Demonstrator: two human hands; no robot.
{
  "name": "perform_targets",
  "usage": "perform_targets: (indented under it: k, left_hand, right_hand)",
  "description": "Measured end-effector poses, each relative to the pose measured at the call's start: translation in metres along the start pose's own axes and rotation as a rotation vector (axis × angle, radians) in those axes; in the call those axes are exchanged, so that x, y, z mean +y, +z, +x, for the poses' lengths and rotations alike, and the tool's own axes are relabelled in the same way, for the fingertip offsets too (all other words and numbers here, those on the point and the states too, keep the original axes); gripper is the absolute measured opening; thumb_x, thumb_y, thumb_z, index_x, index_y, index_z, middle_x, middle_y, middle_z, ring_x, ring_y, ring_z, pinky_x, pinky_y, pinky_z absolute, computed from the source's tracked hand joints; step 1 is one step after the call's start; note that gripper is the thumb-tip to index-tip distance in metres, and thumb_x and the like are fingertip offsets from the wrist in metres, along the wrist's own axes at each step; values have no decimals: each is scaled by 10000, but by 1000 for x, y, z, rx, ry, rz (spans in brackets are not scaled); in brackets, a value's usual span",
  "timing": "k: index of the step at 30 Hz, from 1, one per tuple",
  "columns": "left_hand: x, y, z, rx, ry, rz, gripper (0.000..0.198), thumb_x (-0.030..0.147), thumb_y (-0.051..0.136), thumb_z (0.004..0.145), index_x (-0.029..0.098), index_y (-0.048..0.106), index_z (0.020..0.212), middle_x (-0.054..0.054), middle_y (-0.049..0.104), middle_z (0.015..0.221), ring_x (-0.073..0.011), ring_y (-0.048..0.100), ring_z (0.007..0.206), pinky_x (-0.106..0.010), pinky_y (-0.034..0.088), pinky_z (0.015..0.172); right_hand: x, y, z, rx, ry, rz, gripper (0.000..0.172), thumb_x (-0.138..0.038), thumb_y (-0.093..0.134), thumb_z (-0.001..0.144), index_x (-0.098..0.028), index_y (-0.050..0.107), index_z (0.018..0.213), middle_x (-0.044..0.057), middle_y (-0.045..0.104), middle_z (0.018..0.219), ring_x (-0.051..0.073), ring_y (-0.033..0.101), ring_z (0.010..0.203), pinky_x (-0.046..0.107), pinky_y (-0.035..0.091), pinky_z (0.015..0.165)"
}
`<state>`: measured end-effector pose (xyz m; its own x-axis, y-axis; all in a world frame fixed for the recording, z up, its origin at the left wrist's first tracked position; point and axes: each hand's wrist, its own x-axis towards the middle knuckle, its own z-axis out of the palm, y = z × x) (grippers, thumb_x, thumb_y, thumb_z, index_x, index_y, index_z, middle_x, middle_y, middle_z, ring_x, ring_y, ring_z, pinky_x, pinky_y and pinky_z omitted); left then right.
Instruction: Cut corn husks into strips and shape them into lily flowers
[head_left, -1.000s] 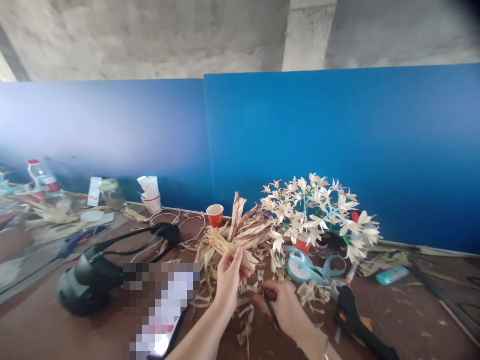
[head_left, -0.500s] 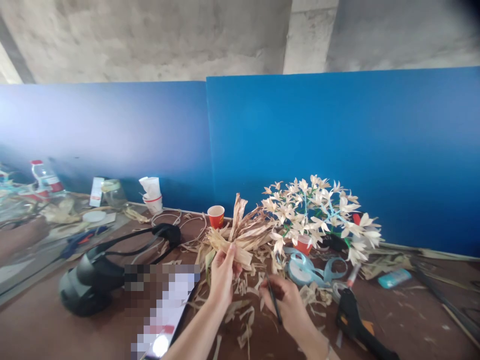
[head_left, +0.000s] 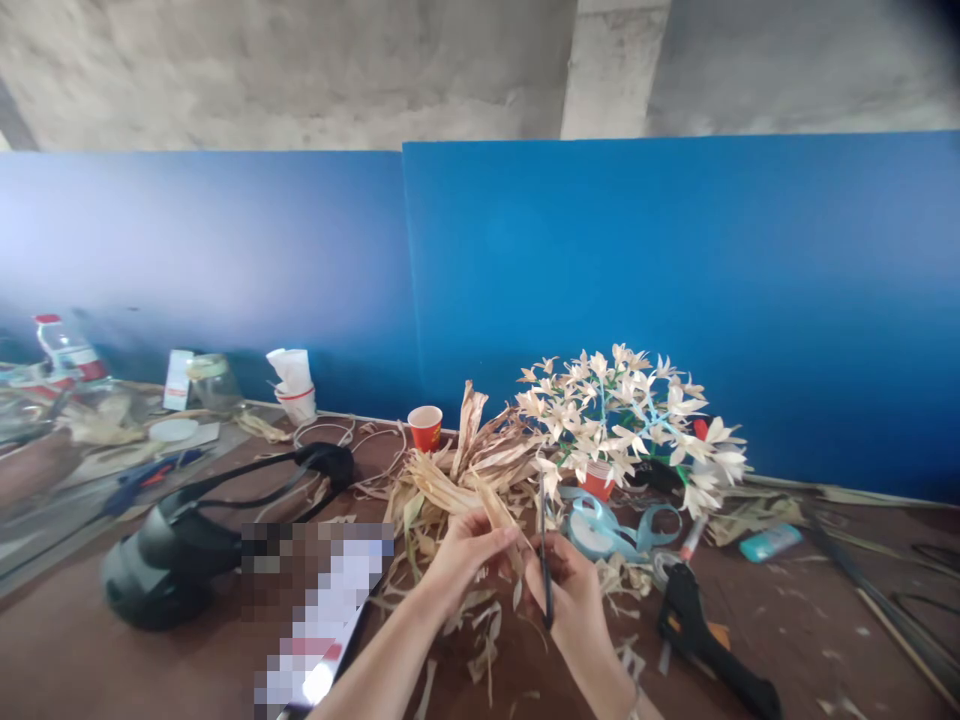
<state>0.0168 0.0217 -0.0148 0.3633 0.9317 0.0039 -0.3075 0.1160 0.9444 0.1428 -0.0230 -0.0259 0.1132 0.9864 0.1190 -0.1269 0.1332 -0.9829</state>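
On the brown wooden surface point(head_left: 810, 620), a heap of papery, ribbed dry corn husks point(head_left: 469, 450) lies just behind the hands. The left hand point(head_left: 465, 560) pinches a narrow husk strip point(head_left: 491, 512); the right hand point(head_left: 570, 590) pinches a thin black tool point(head_left: 545, 570) upright.

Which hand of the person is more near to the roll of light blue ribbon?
Right. The right hand holds black scissors just in front of the roll of light blue ribbon. The left hand, pinching a dried corn husk, is farther away, to the roll's left.
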Motion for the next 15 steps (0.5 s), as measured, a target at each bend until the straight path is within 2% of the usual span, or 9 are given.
perform_targets:
  k: [3,8,15]
  left_hand:
    - [2,0,-1,-37,-22,-1,270,370,734,614,114,648,620,-35,631,557,-72,500,409,-170,330,392]
    - [-6,2,0,36,-8,-34,276,376,736,607,114,648,614,-9,586,504,-44,425,377,-165,278,383]
    - [-9,1,1,58,-17,-71,266,365,719,623,117,629,591,-6,590,509,-45,437,385,-165,321,400]
  right_hand:
    - [-3,0,-1,1,34,-12,336,-434,689,623,-161,495,660,-77,416,406,56,375,343,175,335,340]
    - [1,-1,1,-11,38,-34,284,-381,656,635,-150,510,714,-88,403,396,53,365,328,175,315,333]
    - [2,-3,2,-49,61,-72,309,-442,626,663,-155,512,684,-71,432,406,55,371,324,178,319,332]
